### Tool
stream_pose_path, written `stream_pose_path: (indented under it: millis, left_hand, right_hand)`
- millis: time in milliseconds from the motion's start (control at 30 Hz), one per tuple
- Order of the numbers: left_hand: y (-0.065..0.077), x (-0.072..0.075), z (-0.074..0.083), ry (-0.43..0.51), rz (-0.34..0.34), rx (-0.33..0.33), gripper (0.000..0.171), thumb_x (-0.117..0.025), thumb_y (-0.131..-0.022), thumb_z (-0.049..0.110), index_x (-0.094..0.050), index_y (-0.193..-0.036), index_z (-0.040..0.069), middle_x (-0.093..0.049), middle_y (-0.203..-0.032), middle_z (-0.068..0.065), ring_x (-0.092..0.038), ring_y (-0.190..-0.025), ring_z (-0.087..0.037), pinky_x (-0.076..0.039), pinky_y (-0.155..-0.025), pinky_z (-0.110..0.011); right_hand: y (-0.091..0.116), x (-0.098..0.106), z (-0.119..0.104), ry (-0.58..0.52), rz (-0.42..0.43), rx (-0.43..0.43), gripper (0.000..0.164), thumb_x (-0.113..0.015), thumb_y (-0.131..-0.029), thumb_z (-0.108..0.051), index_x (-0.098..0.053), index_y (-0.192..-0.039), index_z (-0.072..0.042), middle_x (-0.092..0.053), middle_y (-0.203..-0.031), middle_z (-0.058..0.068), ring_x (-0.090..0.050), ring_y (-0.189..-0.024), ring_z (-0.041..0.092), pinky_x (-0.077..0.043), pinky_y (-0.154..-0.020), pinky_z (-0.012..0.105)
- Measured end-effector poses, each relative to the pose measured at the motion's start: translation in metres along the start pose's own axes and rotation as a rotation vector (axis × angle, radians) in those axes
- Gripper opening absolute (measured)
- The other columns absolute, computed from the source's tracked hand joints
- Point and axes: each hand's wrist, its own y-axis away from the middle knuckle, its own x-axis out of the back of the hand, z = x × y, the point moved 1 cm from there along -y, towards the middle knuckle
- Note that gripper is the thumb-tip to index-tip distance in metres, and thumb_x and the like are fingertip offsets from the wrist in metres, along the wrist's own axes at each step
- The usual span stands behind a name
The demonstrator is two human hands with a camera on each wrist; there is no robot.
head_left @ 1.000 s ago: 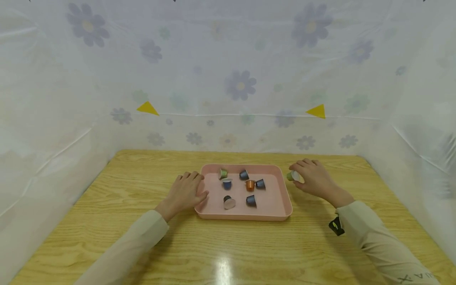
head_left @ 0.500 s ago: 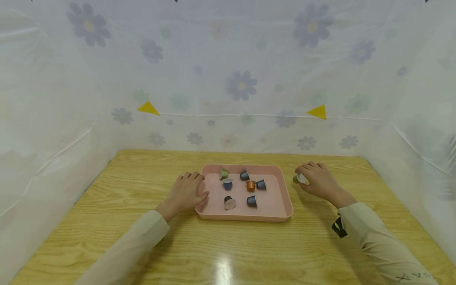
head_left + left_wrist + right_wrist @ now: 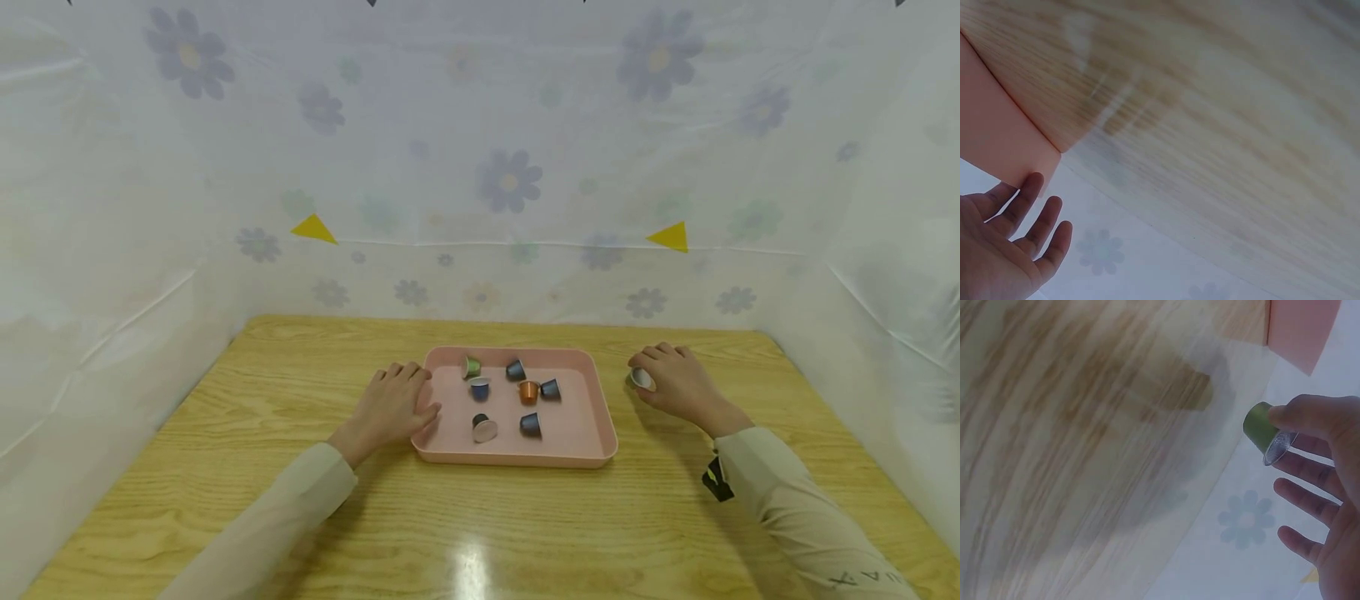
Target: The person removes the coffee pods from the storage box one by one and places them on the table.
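My right hand (image 3: 677, 383) is just right of the pink tray (image 3: 517, 457), over the table. Between its thumb and index finger it pinches a green coffee capsule (image 3: 1260, 427); the silver rim faces the palm, the remaining fingers spread loosely. In the head view mostly the capsule's pale lid (image 3: 641, 377) shows. At the tray's left side my left hand (image 3: 385, 407) holds the rim, thumb reaching inside and index finger against the outer wall. Inside the tray lie a green capsule (image 3: 471, 367), a blue capsule (image 3: 480, 389), an orange capsule (image 3: 528, 392) and several dark capsules (image 3: 530, 425).
The tray stands on a wood-grain table (image 3: 360, 525). White flowered sheeting (image 3: 420, 167) encloses the back and both sides, with yellow triangles (image 3: 670, 237) on the back. A black tag (image 3: 717, 480) hangs at the right sleeve.
My right hand has moved a little to the right, away from the tray, with the green capsule turning so its lid shows more. The left hand and the tray have stayed put.
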Motion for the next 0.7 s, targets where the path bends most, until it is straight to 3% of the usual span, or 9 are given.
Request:
stream_pose_path:
  millis: [700]
  left_hand:
    - [-0.0007, -0.0002, 0.0001, -0.009, -0.011, 0.003, 0.052, -0.054, -0.085, 0.046, -0.054, -0.121, 0.009, -0.054, -0.121, -0.007, -0.050, -0.109, -0.029, -0.041, -0.090, -0.047]
  right_hand:
    - [0.0017, -0.0097, 0.0019, 0.005, -0.025, -0.010, 0.038, -0.076, -0.071, -0.017, -0.064, -0.105, -0.008, -0.061, -0.104, 0.010, -0.054, -0.097, 0.031, -0.042, -0.079, 0.053]
